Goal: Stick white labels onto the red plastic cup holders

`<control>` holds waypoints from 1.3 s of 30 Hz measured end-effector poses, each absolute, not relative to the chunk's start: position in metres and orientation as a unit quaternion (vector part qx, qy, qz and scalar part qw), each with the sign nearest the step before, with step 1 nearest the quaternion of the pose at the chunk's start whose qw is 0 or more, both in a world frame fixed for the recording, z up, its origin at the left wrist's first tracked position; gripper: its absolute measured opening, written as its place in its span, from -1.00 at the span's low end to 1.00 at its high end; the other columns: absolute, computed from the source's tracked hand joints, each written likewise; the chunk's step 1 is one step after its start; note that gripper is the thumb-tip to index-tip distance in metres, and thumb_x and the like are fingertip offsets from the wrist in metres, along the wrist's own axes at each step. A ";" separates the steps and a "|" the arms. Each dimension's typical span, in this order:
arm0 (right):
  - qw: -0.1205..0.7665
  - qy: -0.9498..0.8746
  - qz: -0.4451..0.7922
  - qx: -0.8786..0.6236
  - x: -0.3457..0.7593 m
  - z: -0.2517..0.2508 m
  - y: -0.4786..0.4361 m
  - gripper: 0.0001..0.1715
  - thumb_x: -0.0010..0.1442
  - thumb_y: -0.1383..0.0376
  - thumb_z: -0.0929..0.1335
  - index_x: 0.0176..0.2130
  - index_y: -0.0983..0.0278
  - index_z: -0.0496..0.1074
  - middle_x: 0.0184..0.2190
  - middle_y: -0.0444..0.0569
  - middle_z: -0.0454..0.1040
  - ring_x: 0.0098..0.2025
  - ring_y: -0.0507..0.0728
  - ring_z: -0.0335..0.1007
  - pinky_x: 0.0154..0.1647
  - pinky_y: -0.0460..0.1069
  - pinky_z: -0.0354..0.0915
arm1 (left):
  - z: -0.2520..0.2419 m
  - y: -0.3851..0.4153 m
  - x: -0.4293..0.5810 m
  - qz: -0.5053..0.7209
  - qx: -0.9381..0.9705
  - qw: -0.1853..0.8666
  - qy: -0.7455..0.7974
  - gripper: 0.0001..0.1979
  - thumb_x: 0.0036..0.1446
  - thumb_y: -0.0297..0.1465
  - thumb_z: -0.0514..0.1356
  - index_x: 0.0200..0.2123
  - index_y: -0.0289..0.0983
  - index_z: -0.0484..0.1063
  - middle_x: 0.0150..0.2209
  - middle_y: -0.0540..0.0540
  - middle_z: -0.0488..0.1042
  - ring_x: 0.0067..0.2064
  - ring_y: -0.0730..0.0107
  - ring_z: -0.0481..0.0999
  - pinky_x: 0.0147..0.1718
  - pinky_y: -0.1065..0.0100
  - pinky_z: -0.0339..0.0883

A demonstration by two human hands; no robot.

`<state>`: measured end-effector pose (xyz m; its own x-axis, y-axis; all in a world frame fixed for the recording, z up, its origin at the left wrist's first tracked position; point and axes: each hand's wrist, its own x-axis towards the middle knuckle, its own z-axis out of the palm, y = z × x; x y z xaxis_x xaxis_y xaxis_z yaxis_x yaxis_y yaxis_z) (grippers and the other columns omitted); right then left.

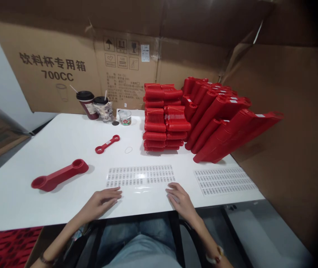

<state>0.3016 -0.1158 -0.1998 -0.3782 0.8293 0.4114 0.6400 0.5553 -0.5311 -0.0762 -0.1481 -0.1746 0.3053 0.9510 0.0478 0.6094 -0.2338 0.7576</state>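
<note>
Left hand (100, 203) lies open, palm down, fingertips at the near edge of a clear-backed label sheet (140, 176). Right hand (180, 201) is open too, fingers on the near right part of the same sheet. Neither hand grips anything. The sheet sits directly in front of the person, likely so both hands reach it easily. A second label sheet (222, 181) lies to the right. Left of the hands are a large red dumbbell-shaped piece (60, 175) and a small flat red piece (107, 144), with a rubber band (128, 150) near it. Along the far side of the white table (50, 141) are stacked red ribbed bundles (159, 119) and long red ribbed stacks (217, 119), apparently kept back from the work area, the long ones propped toward the cardboard carton (47, 63). Two lidded drink cups (87, 105) stand far left of them.
</note>
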 end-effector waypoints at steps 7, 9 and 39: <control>0.324 -0.796 0.197 -0.471 0.276 -0.186 -0.084 -0.73 0.30 0.22 0.30 -0.07 0.29 0.45 -0.09 0.13 0.41 0.00 0.20 0.40 0.02 0.12 0.39 | -0.156 -0.118 -0.039 0.319 0.710 0.228 0.585 -0.69 0.25 -0.23 0.10 -0.12 -0.27 0.53 -0.08 -0.18 0.58 -0.02 0.20 0.55 0.02 0.15 0.41; 0.279 -0.834 0.223 -0.421 0.263 -0.182 -0.072 -0.55 0.18 0.20 0.42 0.06 0.21 0.40 0.05 0.10 0.41 0.14 0.22 0.31 0.17 0.15 0.28 | -0.161 -0.103 -0.015 0.246 0.790 0.204 0.524 -0.67 0.24 -0.25 0.14 -0.01 -0.25 0.48 0.06 -0.19 0.51 0.12 0.16 0.45 0.13 0.08 0.30; 0.184 -0.857 0.214 -0.430 0.224 -0.184 -0.057 -0.56 0.14 0.24 0.46 0.01 0.30 0.44 0.06 0.11 0.40 0.09 0.27 0.30 0.12 0.14 0.25 | -0.195 -0.073 0.021 0.148 0.828 0.157 0.517 -0.47 0.21 -0.15 0.16 0.20 -0.20 0.27 0.28 -0.29 0.23 0.30 -0.05 0.17 0.17 -0.16 0.08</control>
